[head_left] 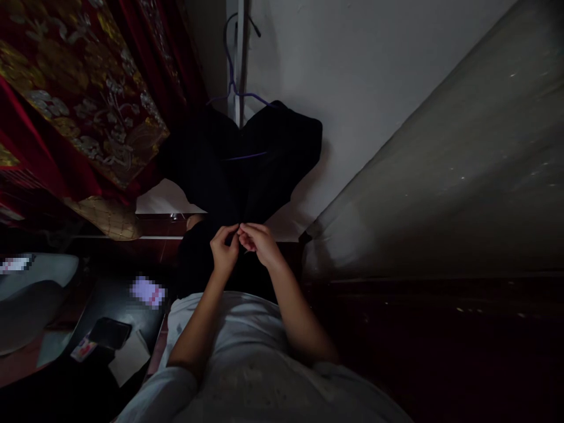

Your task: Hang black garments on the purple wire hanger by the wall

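White cotton lies nearest: the person's shirt [247,370], with two bare forearms rising out of it. Low on the left a dark table [99,299] holds a black slab [110,332] and a sheet of paper [130,359]. On the right a dark wooden ledge [418,335] runs under a big grey panel [449,176] that leans away toward the corner.

Just beyond the shirt, the left hand [224,251] and right hand [263,244] meet, knuckles almost touching. Both have their fingers curled in tight, tips pinched together on the front edge of the garment [277,153]. The room is too dim to tell what small part sits between the tips.

The garment is black and close to featureless in this light. It hangs straight ahead on a purple hanger [238,88] hooked up by a pale strip on the white wall [361,70]. Its shoulders spread wide, a thin purple line crosses its open chest, and its lower end drops past the hands to the person's waist.

Far left, a red cloth [79,88] stitched with gold and silver flowers drapes down beside it.
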{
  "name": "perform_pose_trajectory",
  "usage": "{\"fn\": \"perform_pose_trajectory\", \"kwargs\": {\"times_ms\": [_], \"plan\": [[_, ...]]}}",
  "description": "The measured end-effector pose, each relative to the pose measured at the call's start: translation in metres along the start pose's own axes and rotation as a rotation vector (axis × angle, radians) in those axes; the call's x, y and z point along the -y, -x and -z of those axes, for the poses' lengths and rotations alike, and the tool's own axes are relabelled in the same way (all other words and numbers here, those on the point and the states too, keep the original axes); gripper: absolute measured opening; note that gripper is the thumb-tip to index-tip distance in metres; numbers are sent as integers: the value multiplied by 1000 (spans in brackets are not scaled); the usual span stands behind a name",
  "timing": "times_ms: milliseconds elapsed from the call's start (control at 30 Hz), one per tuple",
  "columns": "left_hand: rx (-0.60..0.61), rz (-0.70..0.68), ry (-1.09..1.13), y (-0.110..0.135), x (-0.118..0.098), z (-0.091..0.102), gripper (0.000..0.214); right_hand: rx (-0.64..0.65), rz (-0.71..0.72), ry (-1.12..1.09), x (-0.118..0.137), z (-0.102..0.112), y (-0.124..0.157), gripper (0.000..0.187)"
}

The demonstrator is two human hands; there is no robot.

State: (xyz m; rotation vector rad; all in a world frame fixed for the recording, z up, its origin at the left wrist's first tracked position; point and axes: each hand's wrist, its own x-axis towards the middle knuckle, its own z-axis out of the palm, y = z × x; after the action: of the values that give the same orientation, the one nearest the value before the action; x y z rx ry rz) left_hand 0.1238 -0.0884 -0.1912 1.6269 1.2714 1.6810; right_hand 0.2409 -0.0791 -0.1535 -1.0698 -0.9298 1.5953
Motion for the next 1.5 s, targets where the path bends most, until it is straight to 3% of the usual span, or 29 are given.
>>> {"fn": "perform_pose_trajectory", "kwargs": {"times_ms": [167,267,400,500,633,667,767,800,867,967,1067,1200,1267,1400,1500], "plan": [[124,102,43,-7,0,2,10,-79,54,-69,33,-12,-6,30],[190,129,0,-11,3,1,5,-92,171,-46,83,-24,-30,21],[300,88,-107,-15,6,-12,9,-111,314,-21,160,-46,-64,32],[405,50,-168,-34,1,-18,17,-26,435,36,189,-55,-67,42],[571,-41,-217,-95,-35,-3,21,-19,502,73,189,-54,-47,41],[536,-106,-188,-114,-50,3,23,-23,504,77,187,-52,-43,38],[201,-319,-90,-165,-98,21,41,-11,500,109,185,-49,-36,34],[159,-381,-92,-178,-113,24,46,-2,506,124,185,-48,-35,34],[199,-469,-122,-196,-133,25,35,21,537,149,186,-46,-36,34],[250,-439,-88,-206,-140,18,5,3,639,135,181,-43,-38,36],[189,-405,-18,-209,-129,13,12,-58,725,124,167,-40,-44,39],[190,-415,-5,-209,-113,14,16,-131,715,117,151,-41,-55,42],[184,-353,42,-204,-110,14,14,-106,707,97,149,-42,-62,43],[134,-229,187,-192,-128,8,10,-82,693,56,147,-47,-84,41],[98,-399,157,-194,-151,12,9,-151,622,49,135,-49,-98,42]]}}
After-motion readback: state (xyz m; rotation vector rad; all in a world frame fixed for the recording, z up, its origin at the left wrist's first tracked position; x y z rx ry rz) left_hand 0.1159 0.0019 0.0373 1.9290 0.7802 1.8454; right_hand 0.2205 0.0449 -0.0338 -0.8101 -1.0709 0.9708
